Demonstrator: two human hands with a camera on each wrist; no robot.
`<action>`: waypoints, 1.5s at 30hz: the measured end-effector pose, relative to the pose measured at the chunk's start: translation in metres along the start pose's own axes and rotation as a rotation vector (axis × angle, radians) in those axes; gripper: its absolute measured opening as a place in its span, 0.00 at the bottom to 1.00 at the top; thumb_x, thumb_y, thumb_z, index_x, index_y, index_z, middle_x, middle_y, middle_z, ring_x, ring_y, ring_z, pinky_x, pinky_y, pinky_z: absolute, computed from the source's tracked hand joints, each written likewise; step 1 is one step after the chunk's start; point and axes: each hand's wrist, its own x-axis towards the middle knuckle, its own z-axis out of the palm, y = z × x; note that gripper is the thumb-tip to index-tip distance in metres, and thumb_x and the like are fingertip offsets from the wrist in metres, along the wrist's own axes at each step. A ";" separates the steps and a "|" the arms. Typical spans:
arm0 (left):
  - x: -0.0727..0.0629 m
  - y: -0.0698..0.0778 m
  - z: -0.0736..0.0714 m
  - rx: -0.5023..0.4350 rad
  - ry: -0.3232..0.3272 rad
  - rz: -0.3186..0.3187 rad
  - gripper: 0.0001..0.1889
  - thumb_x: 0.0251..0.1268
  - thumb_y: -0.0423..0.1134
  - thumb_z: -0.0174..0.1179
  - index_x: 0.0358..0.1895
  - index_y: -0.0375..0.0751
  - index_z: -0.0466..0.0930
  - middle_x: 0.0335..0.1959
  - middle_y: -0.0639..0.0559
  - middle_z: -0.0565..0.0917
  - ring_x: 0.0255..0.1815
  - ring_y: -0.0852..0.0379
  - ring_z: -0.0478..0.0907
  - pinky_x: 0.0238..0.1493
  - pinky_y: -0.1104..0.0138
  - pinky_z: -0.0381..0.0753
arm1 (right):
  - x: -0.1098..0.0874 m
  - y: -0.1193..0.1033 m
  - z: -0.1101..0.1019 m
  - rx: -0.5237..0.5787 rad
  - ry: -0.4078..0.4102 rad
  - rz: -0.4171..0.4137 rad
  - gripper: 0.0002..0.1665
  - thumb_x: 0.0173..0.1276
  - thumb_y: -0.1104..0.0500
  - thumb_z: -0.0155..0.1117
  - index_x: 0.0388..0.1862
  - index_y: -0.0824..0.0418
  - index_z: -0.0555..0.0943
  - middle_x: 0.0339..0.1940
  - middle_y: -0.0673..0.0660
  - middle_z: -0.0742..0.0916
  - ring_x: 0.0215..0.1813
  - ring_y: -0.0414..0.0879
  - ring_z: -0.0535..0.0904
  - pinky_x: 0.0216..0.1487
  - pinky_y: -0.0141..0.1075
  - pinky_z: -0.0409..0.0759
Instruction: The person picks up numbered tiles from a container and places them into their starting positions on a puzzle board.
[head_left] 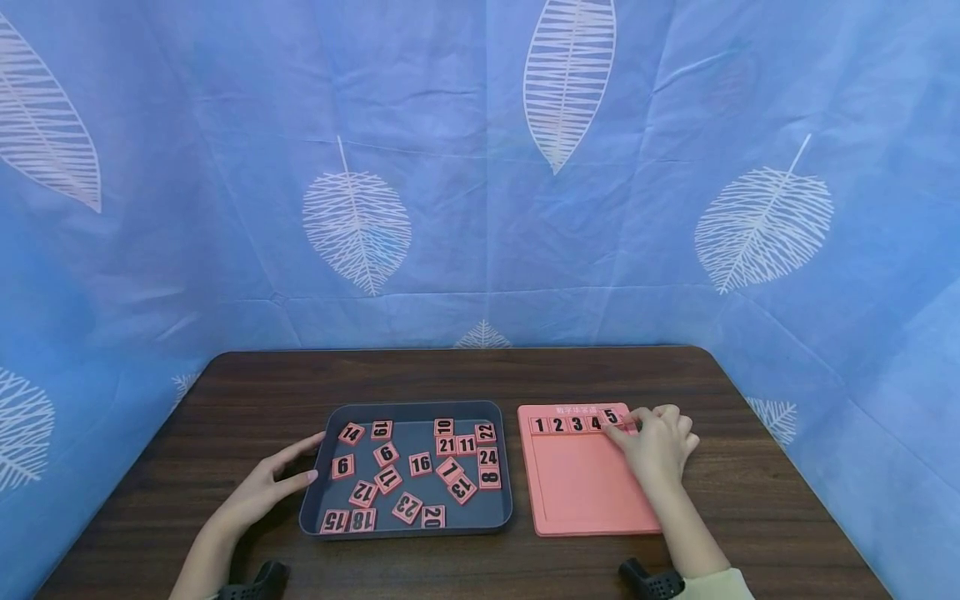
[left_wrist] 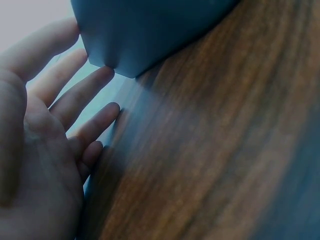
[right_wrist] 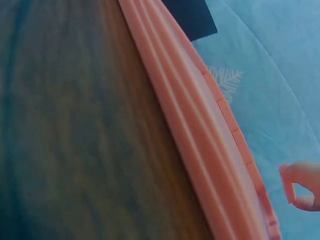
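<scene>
Tabletop [head_left: 420,377] first, brown wood: saw the left hand [head_left: 255,492] toward its left end, fingers apart and holding nothing, tips set against the outside of a dark tray [head_left: 412,429]. Next, rightward, found loose number tiles [head_left: 420,464] scattered over the tray floor, some square to the walls, others askew, a few touching. Past the tray, with a strip of wood between, met a pink board [head_left: 592,483], with tiles 1 to 4 [head_left: 576,424] side by side along its far edge. At the right end of that row made out tile 5 [head_left: 611,415], tipped slightly out of line and, by the right-wrist view, lifted just off the board. Found the right hand [head_left: 660,442] clamped on it, thumb and forefinger seeming to pinch opposite edges. Judged tile 5 very light, stiff, probably smooth, unlikely to break but easy to let slip or twist. Judged best taken by two opposite edges, with light pressure, leaving the underside free. Guessed too thin for a deep hold, so suited to fingertips only.
</scene>
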 end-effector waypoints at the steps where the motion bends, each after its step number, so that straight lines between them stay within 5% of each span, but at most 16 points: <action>1: 0.000 0.000 0.000 0.001 0.000 0.003 0.30 0.70 0.40 0.57 0.73 0.41 0.61 0.71 0.36 0.60 0.71 0.30 0.49 0.58 0.30 0.53 | 0.000 0.002 0.000 -0.002 -0.003 0.008 0.22 0.50 0.48 0.78 0.32 0.65 0.84 0.39 0.65 0.70 0.42 0.63 0.61 0.42 0.58 0.55; 18: 0.001 0.000 0.000 0.006 0.003 -0.004 0.30 0.70 0.41 0.57 0.73 0.41 0.60 0.71 0.36 0.60 0.71 0.31 0.50 0.58 0.31 0.54 | 0.002 0.012 0.004 -0.030 -0.054 0.080 0.25 0.52 0.47 0.77 0.35 0.67 0.84 0.43 0.70 0.71 0.46 0.65 0.61 0.44 0.59 0.55; 36: 0.000 0.000 0.000 -0.003 0.002 -0.021 0.30 0.70 0.41 0.57 0.73 0.43 0.60 0.72 0.36 0.60 0.71 0.31 0.50 0.59 0.31 0.53 | 0.001 0.012 0.007 -0.041 -0.082 0.075 0.17 0.56 0.53 0.75 0.36 0.66 0.84 0.42 0.69 0.73 0.45 0.65 0.62 0.40 0.56 0.56; 45: 0.001 0.001 0.000 -0.008 0.002 -0.037 0.31 0.69 0.42 0.58 0.73 0.43 0.60 0.72 0.36 0.60 0.71 0.31 0.50 0.59 0.31 0.53 | 0.000 0.004 0.002 -0.006 -0.030 0.033 0.19 0.56 0.56 0.75 0.42 0.67 0.84 0.42 0.67 0.73 0.45 0.64 0.62 0.41 0.56 0.56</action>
